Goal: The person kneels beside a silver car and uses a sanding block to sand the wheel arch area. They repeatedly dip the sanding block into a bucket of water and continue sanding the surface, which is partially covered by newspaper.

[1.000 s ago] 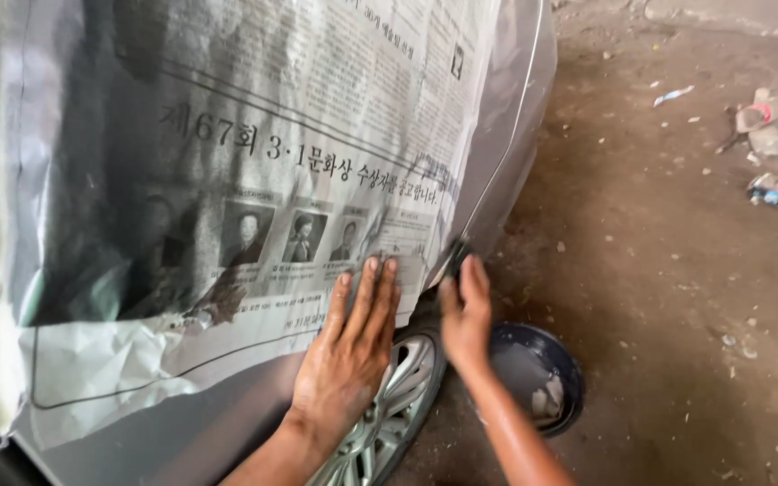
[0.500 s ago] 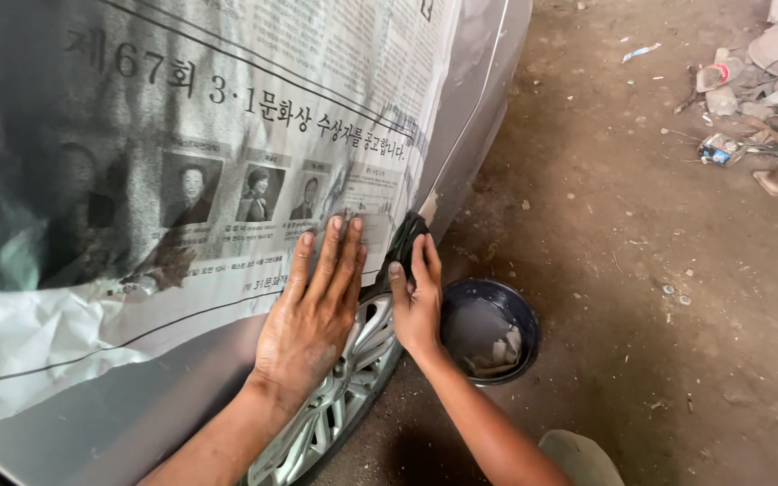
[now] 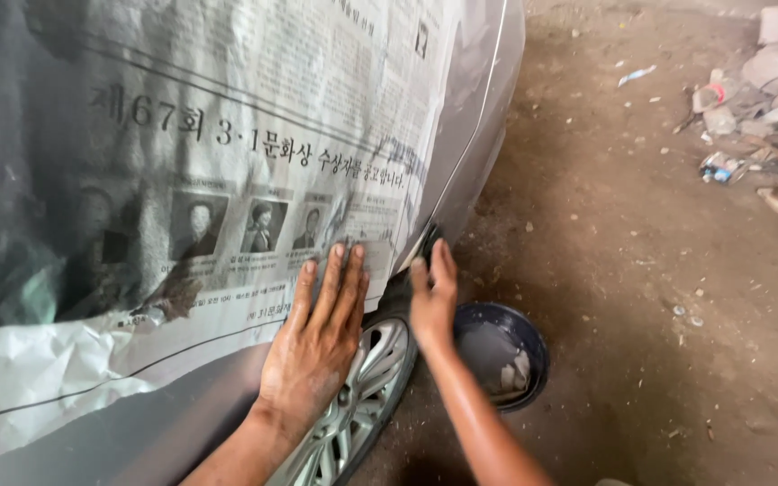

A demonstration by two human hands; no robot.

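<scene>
Both hands sit a little higher on the car panel than half a second ago. The left hand [image 3: 317, 346] stays flat on the newspaper [image 3: 227, 162]; the right hand [image 3: 432, 297] presses what looks like a dark pad [image 3: 427, 241] along the wheel-arch edge.

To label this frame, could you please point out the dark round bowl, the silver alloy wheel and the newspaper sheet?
dark round bowl [image 3: 533, 346]: head view, right rim.
silver alloy wheel [image 3: 373, 378]: head view, spokes.
newspaper sheet [image 3: 254, 117]: head view, printed middle.

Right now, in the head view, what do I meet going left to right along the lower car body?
Crumpled newspaper → left hand flat on the paper → alloy wheel → right hand at the panel edge → dark bowl on the ground → rubble pile.
</scene>
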